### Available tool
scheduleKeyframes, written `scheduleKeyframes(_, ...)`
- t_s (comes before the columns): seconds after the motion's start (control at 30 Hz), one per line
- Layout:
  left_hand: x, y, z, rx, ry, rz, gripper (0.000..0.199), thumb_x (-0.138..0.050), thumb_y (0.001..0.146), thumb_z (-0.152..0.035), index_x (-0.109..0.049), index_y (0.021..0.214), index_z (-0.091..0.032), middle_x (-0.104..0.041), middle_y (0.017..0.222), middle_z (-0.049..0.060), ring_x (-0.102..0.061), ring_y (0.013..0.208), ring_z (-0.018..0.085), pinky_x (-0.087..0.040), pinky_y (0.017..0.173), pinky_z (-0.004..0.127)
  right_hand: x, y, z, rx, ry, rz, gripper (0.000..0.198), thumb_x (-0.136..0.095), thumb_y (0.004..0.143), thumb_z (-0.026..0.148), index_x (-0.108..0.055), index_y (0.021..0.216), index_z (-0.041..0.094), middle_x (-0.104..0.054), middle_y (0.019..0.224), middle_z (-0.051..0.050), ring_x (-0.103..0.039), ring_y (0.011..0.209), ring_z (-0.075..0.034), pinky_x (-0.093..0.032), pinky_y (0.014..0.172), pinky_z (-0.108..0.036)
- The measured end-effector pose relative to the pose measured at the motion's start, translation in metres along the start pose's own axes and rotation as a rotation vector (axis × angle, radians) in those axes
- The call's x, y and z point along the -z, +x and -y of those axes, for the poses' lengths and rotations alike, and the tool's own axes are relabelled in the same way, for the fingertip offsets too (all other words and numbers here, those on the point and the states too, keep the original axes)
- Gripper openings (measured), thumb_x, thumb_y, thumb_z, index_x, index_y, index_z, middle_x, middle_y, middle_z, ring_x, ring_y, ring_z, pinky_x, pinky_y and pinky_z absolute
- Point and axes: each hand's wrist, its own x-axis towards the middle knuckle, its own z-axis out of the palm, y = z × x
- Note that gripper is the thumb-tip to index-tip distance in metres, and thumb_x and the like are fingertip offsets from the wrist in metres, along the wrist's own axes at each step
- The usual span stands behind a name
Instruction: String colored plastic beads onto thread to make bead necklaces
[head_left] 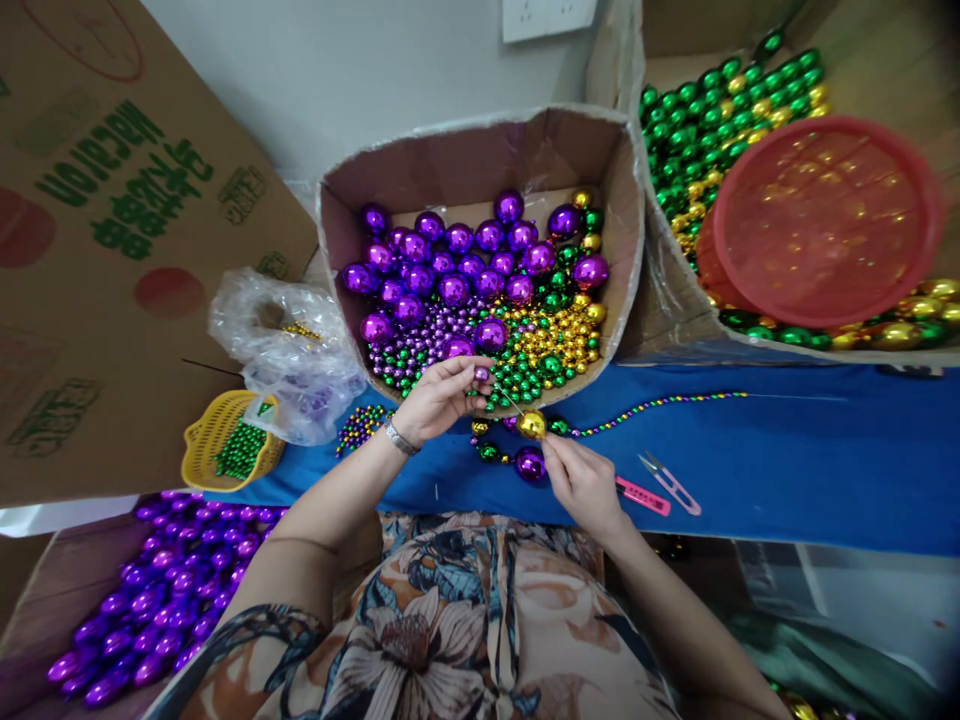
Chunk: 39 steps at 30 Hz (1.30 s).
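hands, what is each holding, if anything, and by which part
Left hand holds a purple bead at its fingertips, exact contact unclear. Right hand touches the gold bead's lower right; whether it grips bead or thread cannot be told.

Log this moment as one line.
left hand: holding small purple bead; right hand: touching gold bead; thread: between hands; cardboard box: beyond hands; pink-handled snips: on blue cloth

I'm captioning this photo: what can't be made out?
Head view:
What lies under the red basin: covered by it.
Full contents of the plastic bag: its crinkles obscure them.
Rest of the right-hand box: cut off by the picture's edge.
Strand inside the gold bead at the right hand: hidden by the bead.
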Motion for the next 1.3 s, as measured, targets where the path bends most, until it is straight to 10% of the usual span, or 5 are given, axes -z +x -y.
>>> scheduleKeyframes(0.37,-0.017,0.008,-0.012,-0.151,0.509,0.037,0.036,-0.065,0.086,-0.046,-0.072,0.110,-0.019,-0.071,0.091,0.006,-0.063,0.073,0.011,-0.053,0.066,0.024,-0.003,0.001,-0.006,0.004,-0.038,-0.081,0.020,-0.049,0.095,0.018,-0.065,0.106,0.016,-0.073,0.084,-0.005,-0.069,0.074,-0.015,-0.052,0.072,-0.025)
scheduleKeyframes(0.57,-0.054,0.101,-0.036,-0.511,1.251,0.024,0.024,-0.058,0.090,-0.029,-0.068,0.107,-0.016,-0.069,0.096,0.008,-0.062,0.087,0.017,-0.049,0.084,0.033,0.003,0.002,-0.014,-0.076,0.014,-0.133,0.021,-0.048,0.095,0.019,-0.066,0.105,0.018,-0.074,0.090,-0.007,-0.071,0.078,-0.016,-0.055,0.075,-0.026)
scheduleKeyframes(0.83,-0.075,0.194,0.003,-0.356,1.704,-0.083,0.028,-0.058,0.078,-0.003,-0.062,0.105,-0.006,-0.061,0.101,0.021,-0.058,0.106,0.035,-0.039,0.092,0.048,0.006,-0.003,-0.018,-0.126,0.018,-0.146,0.021,-0.046,0.096,0.020,-0.066,0.102,0.017,-0.072,0.083,-0.006,-0.069,0.073,-0.016,-0.054,0.068,-0.026)
scheduleKeyframes(0.97,-0.075,0.179,-0.004,-0.386,1.514,-0.116,0.033,-0.066,0.073,-0.007,-0.065,0.106,-0.011,-0.061,0.101,0.015,-0.059,0.104,0.032,-0.041,0.093,0.045,0.010,-0.003,-0.018,-0.145,0.029,-0.133,0.021,-0.045,0.096,0.020,-0.065,0.102,0.017,-0.073,0.086,-0.007,-0.069,0.075,-0.015,-0.054,0.070,-0.026)
scheduleKeyframes(1.3,-0.055,0.062,-0.013,-0.109,-0.038,-0.088,0.024,-0.074,0.077,-0.021,-0.065,0.098,-0.015,-0.067,0.089,0.002,-0.064,0.072,0.010,-0.055,0.091,0.038,0.005,-0.003,-0.016,-0.129,0.016,-0.132,0.020,-0.048,0.096,0.020,-0.066,0.102,0.016,-0.074,0.088,-0.007,-0.070,0.075,-0.015,-0.053,0.070,-0.025)
